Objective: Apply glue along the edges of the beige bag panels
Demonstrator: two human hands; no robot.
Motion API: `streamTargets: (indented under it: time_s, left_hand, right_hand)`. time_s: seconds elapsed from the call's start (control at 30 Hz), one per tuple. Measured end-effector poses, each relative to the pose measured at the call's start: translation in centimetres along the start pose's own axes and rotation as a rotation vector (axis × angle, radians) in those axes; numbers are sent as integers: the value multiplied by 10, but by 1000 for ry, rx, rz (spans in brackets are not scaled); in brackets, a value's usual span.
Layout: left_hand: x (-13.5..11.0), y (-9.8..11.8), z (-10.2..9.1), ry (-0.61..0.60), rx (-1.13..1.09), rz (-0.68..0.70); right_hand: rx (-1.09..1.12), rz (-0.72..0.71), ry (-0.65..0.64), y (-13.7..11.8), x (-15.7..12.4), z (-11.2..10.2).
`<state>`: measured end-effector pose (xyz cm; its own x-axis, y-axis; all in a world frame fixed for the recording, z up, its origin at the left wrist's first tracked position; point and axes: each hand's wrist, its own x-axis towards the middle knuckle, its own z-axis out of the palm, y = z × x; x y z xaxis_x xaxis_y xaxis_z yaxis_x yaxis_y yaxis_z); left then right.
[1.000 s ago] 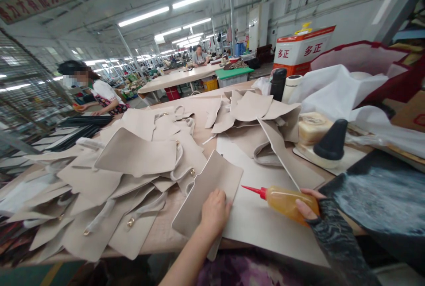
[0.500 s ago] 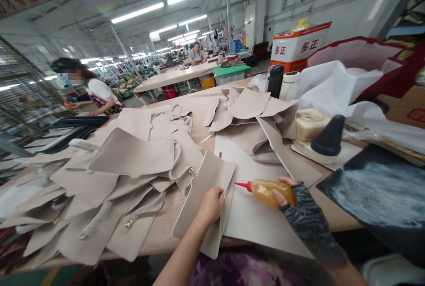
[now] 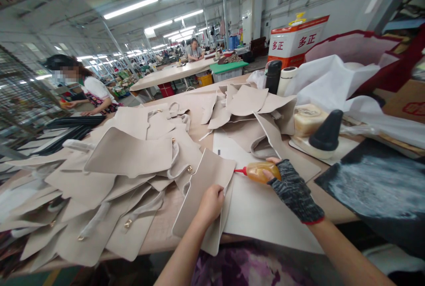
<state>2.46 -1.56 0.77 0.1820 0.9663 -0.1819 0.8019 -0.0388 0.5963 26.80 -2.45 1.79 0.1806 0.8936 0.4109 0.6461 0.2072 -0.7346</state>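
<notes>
My left hand (image 3: pixel 212 204) is closed on the edge of a folded beige leather panel (image 3: pixel 215 166), which stands partly open near the table's front edge. In my right hand (image 3: pixel 277 177), covered by a dark fingerless sleeve, is a squeeze bottle (image 3: pixel 262 172) of amber liquid. Its thin red nozzle (image 3: pixel 239 171) points left, close to the panel's right edge; whether it touches cannot be made out. Under the bottle lies a flat white sheet (image 3: pixel 262 215).
Beige leather pieces (image 3: pixel 129 151) with straps and gold rings are heaped at left. More pieces (image 3: pixel 249 100) lie ahead. At right are a black cone-shaped object (image 3: pixel 327 131), a black flask (image 3: pixel 272 77) and a dark stained sheet (image 3: pixel 375 184). A co-worker (image 3: pixel 94 91) stands at far left.
My right hand has moved up and to the left with the squeeze bottle, bringing the nozzle nearer the panel's upper right edge. My left hand keeps its grip in nearly the same place.
</notes>
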Motion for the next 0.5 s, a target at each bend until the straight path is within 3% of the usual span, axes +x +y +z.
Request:
streamTargets:
  time_s: [0.5]
  left_hand:
    - [0, 1, 0, 13, -5, 0]
  right_hand:
    - [18, 45, -18, 14, 11, -1]
